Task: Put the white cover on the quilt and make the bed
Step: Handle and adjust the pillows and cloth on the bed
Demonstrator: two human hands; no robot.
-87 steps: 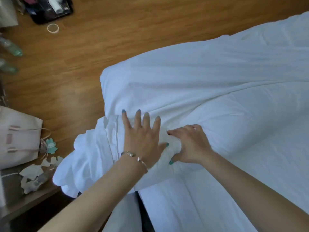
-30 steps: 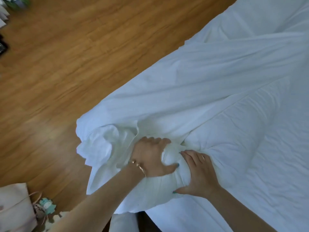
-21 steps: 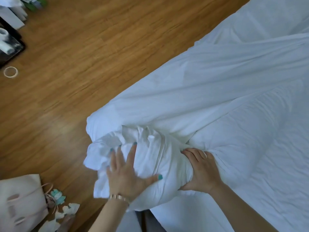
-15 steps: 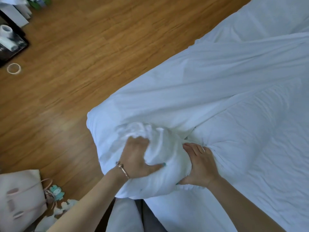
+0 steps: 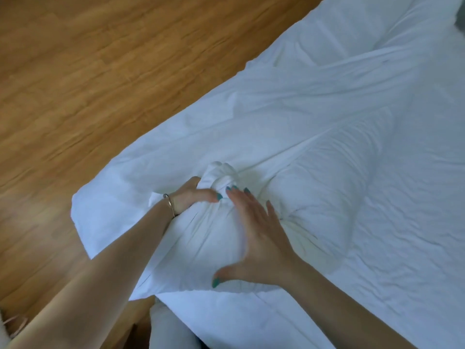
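Cover (image 5: 289,117) lies spread over the bed (image 5: 415,235), running from the near-left corner up toward far right. At that near corner it is gathered into a twisted knob of cloth (image 5: 221,176).

Left hand (image 5: 193,197): fingers curled round the base of the knob, gripping it; thumb lies along the front, fingertips hidden behind the cloth. A thin bracelet (image 5: 169,205) sits at the wrist.

Right hand (image 5: 259,238): flat on the bulging cloth just below and right of the knob, fingers straight and spread, thumb out wide toward the near edge. Holds nothing; presses down. Its fingertips almost meet the left thumb at the knob's neck.

Quilt (image 5: 327,185): a padded, finely crinkled roll showing right of the hands, partly under the cover's smooth fold.

Bed takes the right and lower part of the view; its sheet is white, lightly wrinkled. Wood floor (image 5: 100,71), warm brown planks, fills the left and top.

Cover is plain white, with long diagonal creases radiating from the gripped knob. Corner to the left of the hands hangs over the bed edge above the floor.
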